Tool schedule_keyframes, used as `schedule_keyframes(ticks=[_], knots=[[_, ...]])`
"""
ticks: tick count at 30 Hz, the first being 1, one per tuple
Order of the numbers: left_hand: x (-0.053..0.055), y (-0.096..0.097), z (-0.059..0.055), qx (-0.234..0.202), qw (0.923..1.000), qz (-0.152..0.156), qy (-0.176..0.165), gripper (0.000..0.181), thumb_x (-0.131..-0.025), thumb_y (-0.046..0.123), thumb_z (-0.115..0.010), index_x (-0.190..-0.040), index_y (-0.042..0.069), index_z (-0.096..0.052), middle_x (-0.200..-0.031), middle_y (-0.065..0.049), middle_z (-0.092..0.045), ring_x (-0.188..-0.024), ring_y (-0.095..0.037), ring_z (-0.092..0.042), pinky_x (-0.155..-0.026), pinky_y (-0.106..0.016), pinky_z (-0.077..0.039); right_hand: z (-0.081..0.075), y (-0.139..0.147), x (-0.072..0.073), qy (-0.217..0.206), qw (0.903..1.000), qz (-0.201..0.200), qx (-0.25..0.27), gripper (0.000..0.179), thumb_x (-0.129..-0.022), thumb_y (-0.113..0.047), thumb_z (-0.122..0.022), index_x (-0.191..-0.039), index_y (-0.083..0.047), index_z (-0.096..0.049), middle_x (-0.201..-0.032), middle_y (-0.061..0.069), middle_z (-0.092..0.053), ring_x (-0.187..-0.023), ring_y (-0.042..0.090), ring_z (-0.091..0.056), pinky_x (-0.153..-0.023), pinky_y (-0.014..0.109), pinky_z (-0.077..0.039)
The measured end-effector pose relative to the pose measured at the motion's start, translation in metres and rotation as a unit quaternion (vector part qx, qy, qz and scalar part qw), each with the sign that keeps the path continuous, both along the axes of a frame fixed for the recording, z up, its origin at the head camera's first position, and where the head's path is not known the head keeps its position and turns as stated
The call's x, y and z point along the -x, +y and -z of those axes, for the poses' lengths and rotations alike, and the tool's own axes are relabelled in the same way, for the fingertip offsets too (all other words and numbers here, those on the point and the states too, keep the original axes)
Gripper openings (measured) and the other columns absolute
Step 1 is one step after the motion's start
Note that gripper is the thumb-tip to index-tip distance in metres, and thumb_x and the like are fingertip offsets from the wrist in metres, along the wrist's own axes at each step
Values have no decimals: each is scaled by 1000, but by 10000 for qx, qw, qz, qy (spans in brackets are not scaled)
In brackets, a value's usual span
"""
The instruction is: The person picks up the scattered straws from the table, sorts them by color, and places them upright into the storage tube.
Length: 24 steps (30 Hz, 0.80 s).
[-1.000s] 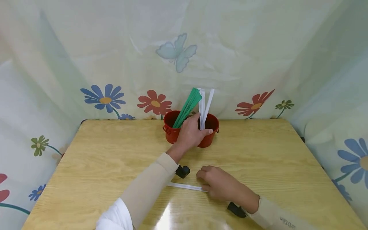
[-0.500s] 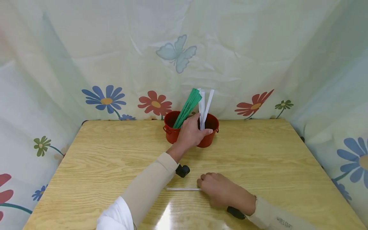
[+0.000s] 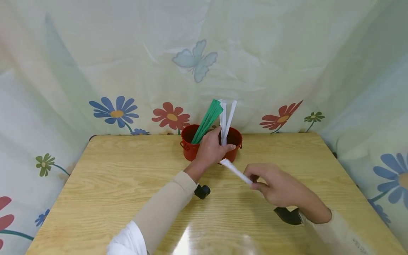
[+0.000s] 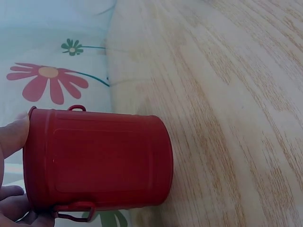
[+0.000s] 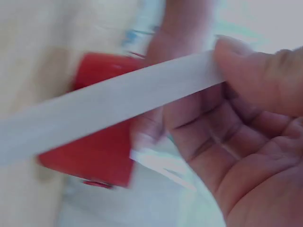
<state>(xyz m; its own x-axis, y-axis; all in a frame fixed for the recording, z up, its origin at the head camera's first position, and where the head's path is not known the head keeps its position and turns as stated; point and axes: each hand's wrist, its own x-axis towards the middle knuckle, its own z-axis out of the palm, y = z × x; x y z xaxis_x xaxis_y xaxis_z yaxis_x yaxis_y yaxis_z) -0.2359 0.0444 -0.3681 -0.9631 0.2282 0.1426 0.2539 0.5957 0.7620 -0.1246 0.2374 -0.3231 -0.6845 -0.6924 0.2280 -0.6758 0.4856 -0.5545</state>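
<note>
My left hand grips the rim of the right-hand red bucket. In the left wrist view the thumb lies at one side of the rim and fingers at the other. Several white paper-wrapped straws stand in this bucket, leaning apart at the top. In front and to the right, my right hand pinches one white paper-wrapped straw between thumb and fingers near its end. The straw is raised over the table, its free end pointing up and left toward the bucket. The right wrist view is blurred.
A second red bucket stands close at the left, holding several green wrapped straws with dark print. Both are at the back of the wooden table, before a flowered curtain. Black wrist cameras sit under the sleeves.
My right hand has picked the white straw up from the table and moved it up and to the right, tilting its free end toward the bucket. My left hand has stayed at the bucket.
</note>
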Motion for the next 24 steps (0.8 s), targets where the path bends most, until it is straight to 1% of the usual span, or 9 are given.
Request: schedule_keyframes(ticks=[3, 6, 9, 12, 14, 16, 17, 20, 24], knots=[[-1, -1, 0, 0, 9999, -41, -93, 68, -83, 35, -79, -140, 12, -49, -125, -7, -63, -107, -21, -59, -93, -39, -57, -14, 1, 8, 341, 9963, 259, 744, 35, -79, 16, -69, -94, -15, -60, -83, -9, -60, -78, 3, -59, -75, 19, -55], [-1, -1, 1, -36, 9999, -33, -145, 69, -83, 35, -79, -141, 13, -48, -128, -7, -62, -109, -21, -59, -95, -40, -56, -23, -3, 18, 407, 9866, 495, 1502, 33, -79, 21, -66, -98, -5, -61, -89, -5, -60, -82, 5, -61, -81, 15, -55], [-1, -1, 1, -48, 9999, -18, -145, 69, -83, 36, -79, -141, 12, -48, -128, -7, -62, -109, -22, -59, -95, -41, -56, -30, -9, 30, 463, 9703, 699, 2271, 25, -80, 22, -63, -97, 5, -60, -89, 0, -60, -80, 6, -60, -77, 14, -55], [-1, -1, 1, -19, 9999, -48, -136, 71, -83, 36, -79, -142, 12, -47, -129, -7, -62, -110, -22, -60, -96, -41, -56, -38, -17, 43, 580, 9473, 1068, 2965, 16, -81, 21, -64, -93, 12, -60, -86, 5, -61, -77, 9, -61, -71, 15, -55], [-1, -1, 1, -1, 9999, -64, -89, 71, -83, 37, -79, -142, 12, -47, -129, -7, -62, -110, -22, -60, -96, -41, -56, -42, -20, 53, 684, 9365, 1456, 3115, 13, -82, 18, -66, -93, 14, -59, -85, 6, -61, -75, 9, -61, -71, 14, -55], [0, -1, 0, -4, 10000, -54, -76, 71, -83, 37, -79, -141, 13, -48, -128, -6, -62, -110, -22, -60, -96, -41, -56, -44, -24, 63, 635, 9250, 1866, 3248, 13, -82, 17, -66, -93, 13, -60, -85, 6, -63, -78, 10, -64, -75, 14, -57], [0, 0, 0, -9, 10000, -49, -40, 70, -83, 37, -79, -140, 13, -48, -127, -6, -63, -109, -22, -60, -96, -41, -56, -43, -25, 68, 597, 9213, 2033, 3262, 13, -83, 15, -66, -94, 13, -60, -85, 5, -62, -80, 10, -64, -77, 15, -57], [0, 0, 1, -23, 10000, -18, 23, 66, -83, 36, -79, -137, 12, -50, -124, -6, -64, -109, -22, -61, -95, -42, -56, -37, -29, 82, 446, 9140, 2403, 3237, 14, -84, 13, -66, -96, 13, -59, -84, 2, -61, -81, 11, -64, -78, 14, -56], [0, 1, 0, -45, 10000, 16, 29, 63, -83, 35, -79, -135, 12, -51, -124, -7, -64, -110, -23, -63, -96, -43, -56, -25, -32, 96, 271, 9127, 2786, 2977, 14, -87, 8, -67, -98, 11, -60, -85, 4, -61, -82, 15, -63, -80, 15, -56]])
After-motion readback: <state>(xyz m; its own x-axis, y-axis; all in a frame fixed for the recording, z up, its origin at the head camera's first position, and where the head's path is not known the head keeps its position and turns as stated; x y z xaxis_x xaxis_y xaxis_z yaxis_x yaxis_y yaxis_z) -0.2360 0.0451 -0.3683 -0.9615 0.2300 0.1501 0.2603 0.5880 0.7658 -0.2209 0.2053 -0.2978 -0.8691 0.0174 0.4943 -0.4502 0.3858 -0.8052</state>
